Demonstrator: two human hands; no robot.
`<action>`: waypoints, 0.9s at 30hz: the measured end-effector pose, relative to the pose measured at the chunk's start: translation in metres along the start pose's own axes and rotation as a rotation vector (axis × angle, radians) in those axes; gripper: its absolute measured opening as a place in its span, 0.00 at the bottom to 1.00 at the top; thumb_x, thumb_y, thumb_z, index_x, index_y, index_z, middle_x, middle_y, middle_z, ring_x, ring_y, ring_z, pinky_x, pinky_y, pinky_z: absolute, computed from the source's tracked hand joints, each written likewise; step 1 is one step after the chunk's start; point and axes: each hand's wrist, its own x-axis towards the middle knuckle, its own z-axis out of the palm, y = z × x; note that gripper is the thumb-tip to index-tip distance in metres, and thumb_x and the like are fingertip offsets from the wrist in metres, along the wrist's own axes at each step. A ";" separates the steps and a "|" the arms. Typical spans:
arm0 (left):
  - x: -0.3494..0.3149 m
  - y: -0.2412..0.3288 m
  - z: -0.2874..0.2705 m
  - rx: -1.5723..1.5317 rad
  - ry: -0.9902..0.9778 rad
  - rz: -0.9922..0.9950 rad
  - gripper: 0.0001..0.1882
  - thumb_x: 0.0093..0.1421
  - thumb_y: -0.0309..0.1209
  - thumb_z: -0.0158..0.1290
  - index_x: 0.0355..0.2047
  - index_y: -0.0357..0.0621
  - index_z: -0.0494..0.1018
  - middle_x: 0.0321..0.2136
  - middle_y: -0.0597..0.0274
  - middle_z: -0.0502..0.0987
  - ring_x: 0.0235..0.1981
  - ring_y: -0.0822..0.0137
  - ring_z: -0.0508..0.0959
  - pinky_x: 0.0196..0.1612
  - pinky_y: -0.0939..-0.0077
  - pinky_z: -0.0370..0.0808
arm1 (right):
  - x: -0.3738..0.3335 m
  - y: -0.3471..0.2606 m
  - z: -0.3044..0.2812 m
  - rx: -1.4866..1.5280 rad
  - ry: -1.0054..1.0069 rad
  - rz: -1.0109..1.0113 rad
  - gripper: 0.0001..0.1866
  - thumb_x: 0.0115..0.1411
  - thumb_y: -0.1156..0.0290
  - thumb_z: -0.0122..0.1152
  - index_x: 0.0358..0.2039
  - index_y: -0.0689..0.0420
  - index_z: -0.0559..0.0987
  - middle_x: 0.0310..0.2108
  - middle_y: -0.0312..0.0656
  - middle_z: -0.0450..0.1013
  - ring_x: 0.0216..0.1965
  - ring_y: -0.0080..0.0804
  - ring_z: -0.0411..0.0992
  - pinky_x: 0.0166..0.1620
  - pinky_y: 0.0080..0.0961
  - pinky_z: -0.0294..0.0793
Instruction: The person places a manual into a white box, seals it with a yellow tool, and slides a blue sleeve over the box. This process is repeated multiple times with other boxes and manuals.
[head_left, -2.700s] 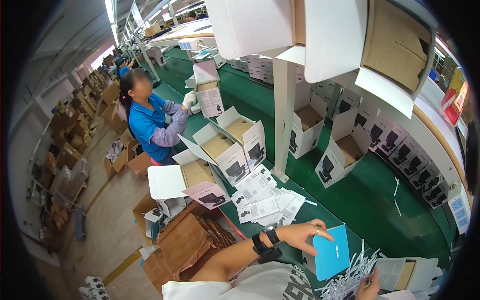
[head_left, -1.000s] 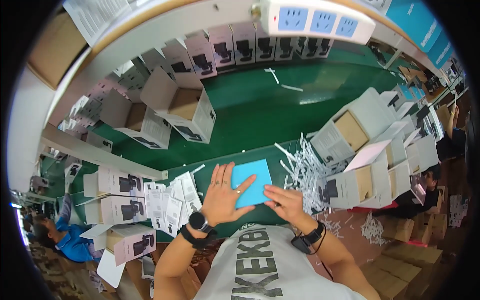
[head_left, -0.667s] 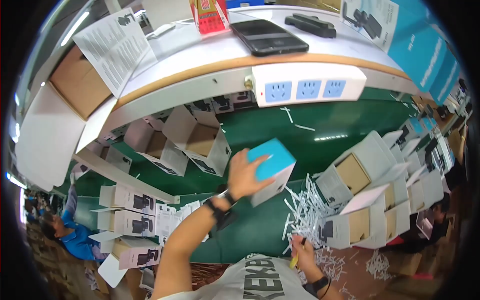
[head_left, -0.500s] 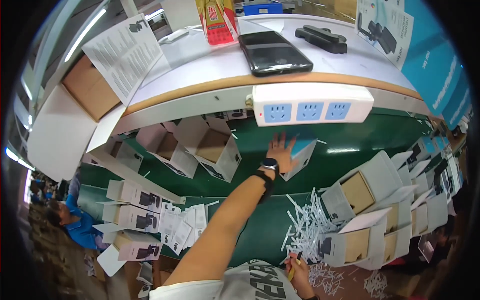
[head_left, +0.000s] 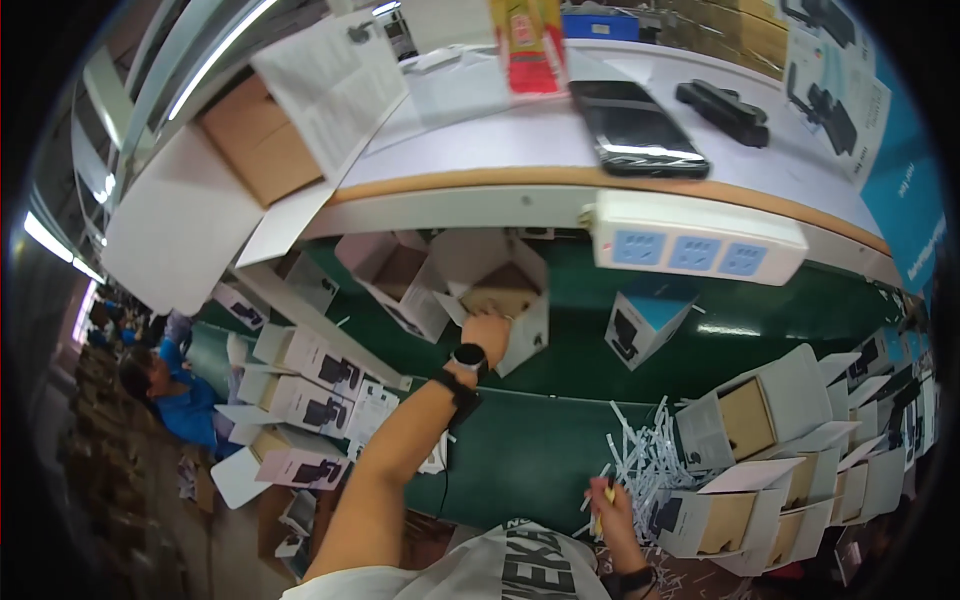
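Observation:
My left hand point(head_left: 487, 335) has its fingers hooked over the near edge of an open white box point(head_left: 528, 325), with brown cardboard inside. Another open white box point(head_left: 400, 280) stands beside it to the left. Low at the right, my right hand point(head_left: 620, 518) is closed around a slim yellow-and-black tool point(head_left: 606, 502), close to a heap of white paper strips point(head_left: 645, 450). Further back on the green work surface point(head_left: 530, 440), a closed box with a blue top point(head_left: 650, 325) stands apart from both hands.
Several opened boxes point(head_left: 735, 420) crowd the right, and more boxes point(head_left: 310, 400) stand left beside printed leaflets point(head_left: 375, 410). A white shelf point(head_left: 480, 150) above carries a phone point(head_left: 640, 130); a power strip point(head_left: 700, 240) hangs on its edge. A person in blue point(head_left: 175, 400) is at the far left.
My left hand has left the blue-topped box and moved left to the open white box. The view has shifted, so the scene sits further right. My right hand still holds the yellow-and-black tool.

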 end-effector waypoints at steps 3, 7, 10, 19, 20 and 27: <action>-0.103 0.022 -0.023 -0.145 0.226 0.216 0.16 0.55 0.30 0.56 0.44 0.46 0.82 0.56 0.48 0.75 0.59 0.47 0.75 0.55 0.56 0.78 | 0.030 -0.040 0.034 -0.096 0.070 -0.415 0.16 0.65 0.75 0.66 0.52 0.61 0.78 0.41 0.35 0.77 0.37 0.17 0.71 0.37 0.17 0.70; -0.208 0.047 -0.034 -0.373 0.302 0.432 0.14 0.53 0.29 0.59 0.42 0.46 0.82 0.60 0.48 0.74 0.61 0.47 0.74 0.57 0.59 0.77 | 0.050 -0.049 0.075 -0.195 0.133 -0.530 0.28 0.65 0.72 0.69 0.63 0.62 0.72 0.52 0.37 0.73 0.45 0.23 0.72 0.48 0.21 0.73; -0.247 0.029 -0.052 -0.605 0.411 0.394 0.14 0.51 0.27 0.61 0.40 0.45 0.82 0.57 0.47 0.76 0.57 0.50 0.77 0.55 0.59 0.78 | 0.056 -0.048 0.081 -0.228 0.115 -0.357 0.30 0.65 0.72 0.69 0.65 0.64 0.69 0.55 0.39 0.72 0.48 0.27 0.73 0.52 0.25 0.73; -0.307 -0.112 0.183 -0.354 0.233 -0.510 0.46 0.47 0.25 0.61 0.69 0.40 0.62 0.56 0.30 0.72 0.58 0.34 0.72 0.59 0.41 0.69 | 0.026 -0.025 0.137 -0.173 0.249 -0.354 0.32 0.65 0.72 0.69 0.66 0.66 0.67 0.59 0.44 0.72 0.58 0.33 0.70 0.62 0.31 0.67; -0.315 -0.119 0.199 -0.437 0.099 -0.509 0.48 0.47 0.26 0.61 0.71 0.40 0.60 0.58 0.29 0.69 0.59 0.33 0.70 0.61 0.40 0.66 | 0.021 -0.022 0.135 -0.173 0.265 -0.355 0.32 0.65 0.72 0.69 0.66 0.66 0.67 0.59 0.44 0.72 0.58 0.33 0.70 0.62 0.31 0.67; -0.303 -0.134 0.167 -0.927 0.294 -0.576 0.50 0.48 0.25 0.54 0.75 0.45 0.53 0.55 0.41 0.68 0.53 0.46 0.73 0.63 0.47 0.71 | -0.009 0.014 0.057 -0.387 0.023 -0.097 0.25 0.65 0.72 0.68 0.60 0.63 0.73 0.47 0.38 0.77 0.46 0.21 0.74 0.50 0.20 0.73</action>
